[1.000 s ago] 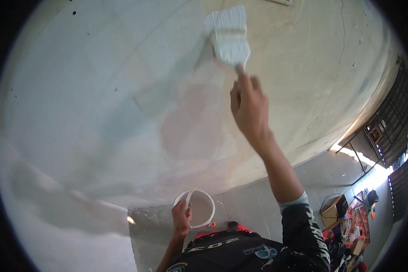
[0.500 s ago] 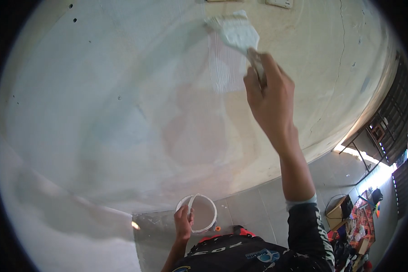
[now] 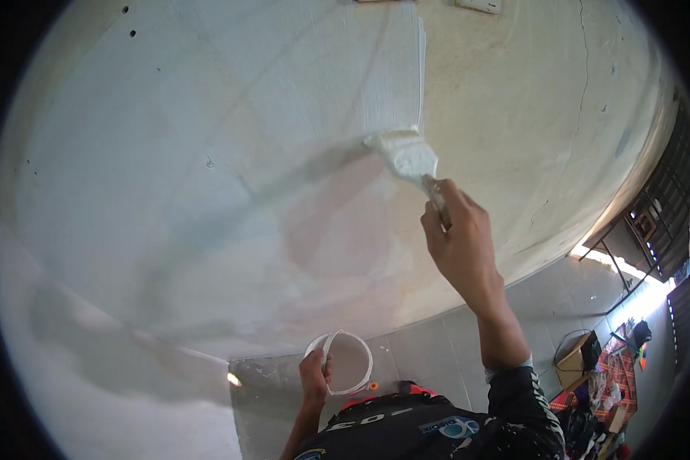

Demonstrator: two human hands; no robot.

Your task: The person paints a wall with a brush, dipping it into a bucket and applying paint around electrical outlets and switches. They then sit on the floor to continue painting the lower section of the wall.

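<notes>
My right hand (image 3: 464, 241) grips the handle of a wide, white-coated paint brush (image 3: 412, 157). The bristles touch the wall (image 3: 284, 100) near its upper middle, at the lower end of a fresh white streak (image 3: 420, 69). Low in the view, my left hand (image 3: 314, 376) is closed on the handle at the left side of a white bucket (image 3: 369, 366). Inside the bucket is a pale greyish liquid.
Grey floor tiles (image 3: 452, 337) run along the foot of the wall. At the lower right lie a cardboard box (image 3: 572, 364), a red patterned cloth (image 3: 619, 368) and assorted items. A dark metal frame (image 3: 612, 261) stands at the right. Two boxes sit on the wall's top edge.
My right hand and the brush have moved down the wall, and the white streak now reaches lower. My left hand still holds the bucket.
</notes>
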